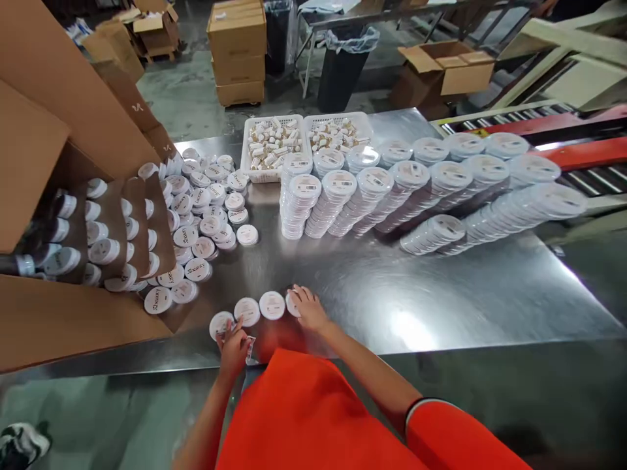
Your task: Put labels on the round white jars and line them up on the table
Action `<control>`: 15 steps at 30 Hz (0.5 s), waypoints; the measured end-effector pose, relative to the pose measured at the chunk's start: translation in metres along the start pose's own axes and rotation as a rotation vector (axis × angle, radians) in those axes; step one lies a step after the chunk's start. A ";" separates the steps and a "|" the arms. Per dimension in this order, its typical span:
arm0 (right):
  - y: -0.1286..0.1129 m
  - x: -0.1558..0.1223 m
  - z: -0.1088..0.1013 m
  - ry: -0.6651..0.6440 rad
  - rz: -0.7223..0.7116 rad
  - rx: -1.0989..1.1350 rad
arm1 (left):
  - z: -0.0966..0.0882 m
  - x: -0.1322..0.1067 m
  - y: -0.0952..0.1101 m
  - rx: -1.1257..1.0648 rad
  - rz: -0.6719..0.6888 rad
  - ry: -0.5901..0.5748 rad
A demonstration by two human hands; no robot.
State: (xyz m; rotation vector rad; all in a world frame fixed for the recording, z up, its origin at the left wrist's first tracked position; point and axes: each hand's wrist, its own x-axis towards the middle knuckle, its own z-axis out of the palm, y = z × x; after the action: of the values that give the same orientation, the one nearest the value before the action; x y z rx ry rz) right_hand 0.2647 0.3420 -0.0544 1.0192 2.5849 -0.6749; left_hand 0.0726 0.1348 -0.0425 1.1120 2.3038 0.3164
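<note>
Four round white jars form a slightly curved row near the front edge of the steel table. My left hand is at the leftmost jar, its fingers apart and touching the jar's edge and top. Beside that hand lies a small white strip with dark marks, partly hidden. The second jar and third jar sit flat with printed faces up. My right hand rests on the rightmost jar, fingers stretched over it and covering much of it.
At left, a tipped cardboard box spills a heap of white jars and brown dividers. Two white baskets hold small capped bottles. Tall stacks of clear-wrapped discs stand at right. Beyond are a roller conveyor, cartons and a bin.
</note>
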 end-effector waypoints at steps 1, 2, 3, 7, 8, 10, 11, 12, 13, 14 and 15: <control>-0.005 0.001 0.000 0.000 0.006 0.008 | 0.000 0.000 -0.001 0.004 -0.002 -0.003; -0.008 0.002 -0.002 -0.005 0.014 0.018 | 0.001 0.000 -0.002 0.008 -0.001 0.000; -0.010 0.003 -0.003 -0.013 0.023 0.029 | 0.001 0.001 -0.002 0.013 0.004 0.004; -0.013 0.012 -0.017 0.029 0.054 0.080 | 0.001 0.003 -0.004 0.021 0.033 0.018; -0.015 0.017 -0.023 0.055 0.060 0.088 | 0.001 0.004 -0.004 0.017 0.038 0.021; -0.022 0.034 -0.037 0.101 0.074 0.091 | 0.001 0.005 -0.005 0.003 0.035 0.026; -0.027 0.046 -0.044 0.113 0.082 0.091 | 0.002 0.004 -0.006 -0.006 0.028 0.028; -0.033 0.059 -0.052 0.122 0.086 0.093 | 0.003 0.002 -0.007 -0.015 0.016 0.025; -0.039 0.073 -0.060 0.127 0.087 0.098 | 0.004 0.000 -0.009 -0.021 0.001 0.014; -0.046 0.089 -0.068 0.127 0.085 0.105 | 0.005 -0.004 -0.010 -0.024 -0.014 0.001; -0.052 0.105 -0.075 0.123 0.082 0.112 | 0.006 -0.007 -0.012 -0.023 -0.030 -0.006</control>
State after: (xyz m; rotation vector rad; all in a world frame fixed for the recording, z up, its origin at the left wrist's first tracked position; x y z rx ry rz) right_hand 0.1468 0.4069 -0.0177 1.2300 2.6170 -0.7660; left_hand 0.0715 0.1215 -0.0497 1.0645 2.3035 0.3266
